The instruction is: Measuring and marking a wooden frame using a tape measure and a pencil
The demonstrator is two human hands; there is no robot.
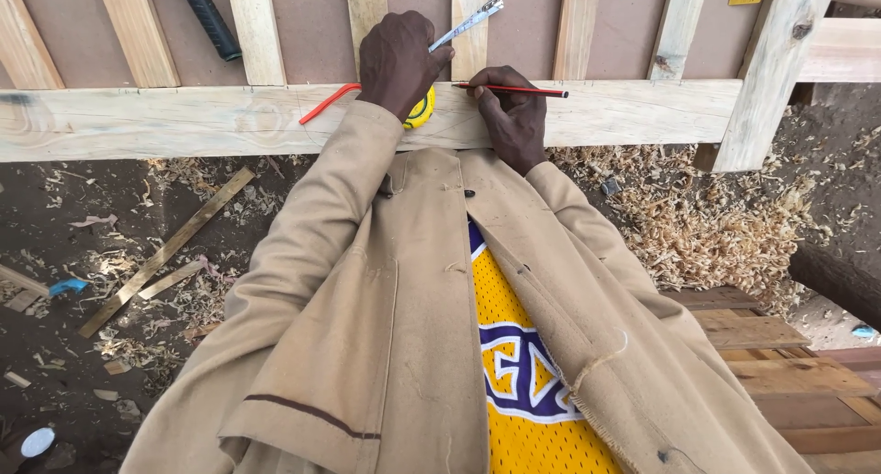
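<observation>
Pale plank (184,121): left hand (396,63) pins tape measure (420,111) (blade out), right hand (512,116) pencil (514,90).

Dark dirt floor (55,217) strewn with pale wood shavings (707,226), stacked planks (780,382) at right, in daylight

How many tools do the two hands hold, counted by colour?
Yellow: 1, the tape measure under the left hand, its metal blade pulled out.
Red: 1, the pencil in the right hand, tip on the pale plank.
Total: 2
</observation>
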